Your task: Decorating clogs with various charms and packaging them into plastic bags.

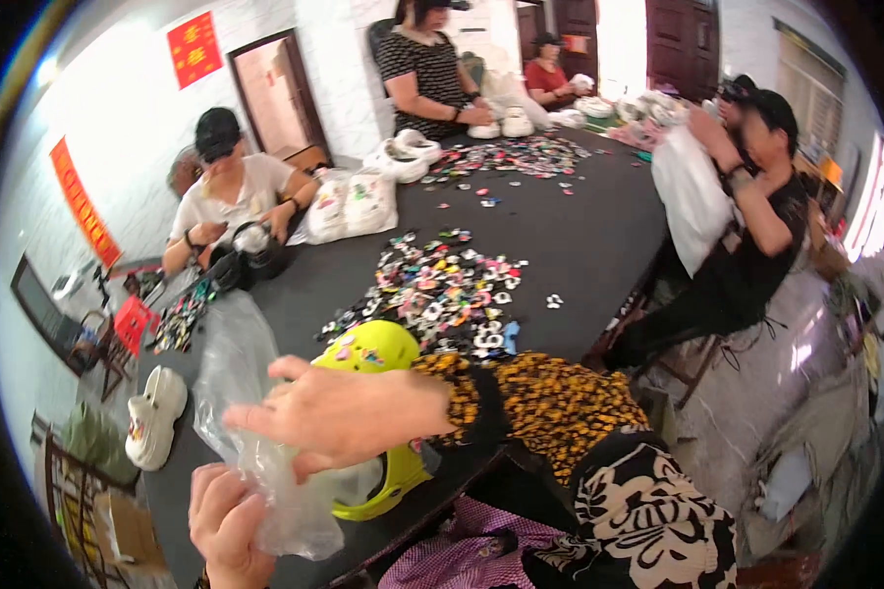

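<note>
A clear plastic bag [231, 368] rises in front of me at the table's near left. My left hand [231, 525] is closed on its lower edge. Across the bag reaches my right hand [339, 417], its fingers apart and the thumb near the plastic; whether it touches the bag is hard to tell. Beneath my right hand and wrist are lime-green clogs [376, 342] with small charms on top. The hand hides their middle, so I cannot tell whether it is one clog or a pair. A white clog with charms [155, 420] stands at the table's left edge.
Loose colourful shoe charms [442, 290] lie heaped on the dark table [570, 260], with another heap farther back. Several people sit or stand around it; one at right holds a white bag [692, 191]. White clogs in a bag [354, 206] sit beyond the near heap.
</note>
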`<state>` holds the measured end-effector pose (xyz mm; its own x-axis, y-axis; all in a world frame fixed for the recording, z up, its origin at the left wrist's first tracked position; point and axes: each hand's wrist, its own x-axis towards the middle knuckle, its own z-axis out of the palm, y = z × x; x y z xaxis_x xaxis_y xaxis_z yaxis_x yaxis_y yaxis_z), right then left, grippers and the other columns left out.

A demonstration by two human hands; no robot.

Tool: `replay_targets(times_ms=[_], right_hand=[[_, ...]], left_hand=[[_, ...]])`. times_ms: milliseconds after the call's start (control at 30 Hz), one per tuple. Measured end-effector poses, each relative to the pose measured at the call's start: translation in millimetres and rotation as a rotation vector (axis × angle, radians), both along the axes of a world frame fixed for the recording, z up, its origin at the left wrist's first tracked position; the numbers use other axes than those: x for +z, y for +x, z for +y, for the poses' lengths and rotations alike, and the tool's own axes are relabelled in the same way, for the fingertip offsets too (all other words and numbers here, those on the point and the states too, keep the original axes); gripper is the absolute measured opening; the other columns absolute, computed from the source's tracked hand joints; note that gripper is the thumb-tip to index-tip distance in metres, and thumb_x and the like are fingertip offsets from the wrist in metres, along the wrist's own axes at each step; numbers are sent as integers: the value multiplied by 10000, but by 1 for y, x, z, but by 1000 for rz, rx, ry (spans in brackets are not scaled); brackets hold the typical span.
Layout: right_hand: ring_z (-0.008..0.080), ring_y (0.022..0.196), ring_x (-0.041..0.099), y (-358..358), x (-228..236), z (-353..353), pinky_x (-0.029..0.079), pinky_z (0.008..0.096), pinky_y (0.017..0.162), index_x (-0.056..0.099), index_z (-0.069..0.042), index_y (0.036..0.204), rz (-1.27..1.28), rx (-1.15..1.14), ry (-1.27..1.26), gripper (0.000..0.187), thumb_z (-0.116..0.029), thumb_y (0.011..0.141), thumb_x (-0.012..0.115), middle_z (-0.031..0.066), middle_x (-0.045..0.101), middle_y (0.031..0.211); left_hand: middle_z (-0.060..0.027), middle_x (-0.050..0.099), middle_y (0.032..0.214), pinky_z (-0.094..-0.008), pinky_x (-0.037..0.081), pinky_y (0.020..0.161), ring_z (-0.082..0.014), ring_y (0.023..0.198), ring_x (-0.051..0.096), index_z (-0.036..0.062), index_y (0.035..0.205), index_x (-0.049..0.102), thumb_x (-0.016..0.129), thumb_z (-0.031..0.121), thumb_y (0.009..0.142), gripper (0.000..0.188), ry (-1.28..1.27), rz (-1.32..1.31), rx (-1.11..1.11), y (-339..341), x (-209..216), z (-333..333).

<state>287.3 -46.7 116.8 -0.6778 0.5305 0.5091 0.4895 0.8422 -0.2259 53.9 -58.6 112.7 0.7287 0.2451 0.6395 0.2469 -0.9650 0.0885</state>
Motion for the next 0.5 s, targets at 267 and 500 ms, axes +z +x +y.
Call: replay_targets(times_ms=[267,500], right_hand=[[234,675,619,-11,-19,2,482,360,639,520,9,991,707,66,-256,112,-58,901,519,160,624,791],[80,855,569,-16,-23,19,497,275,724,530,-8,1074,1186,217,-784,156,-94,945,517,25,620,946]], left_hand=[[-272,373,1380,-554,420,968,-486,1235,425,30,1132,564,622,63,815,325,548,-215,316,3,-23,16],[-296,266,1470,-618,264,1061,-504,1322,333,187,1466,249,498,76,919,611,341,-199,267,31,-52,0]])
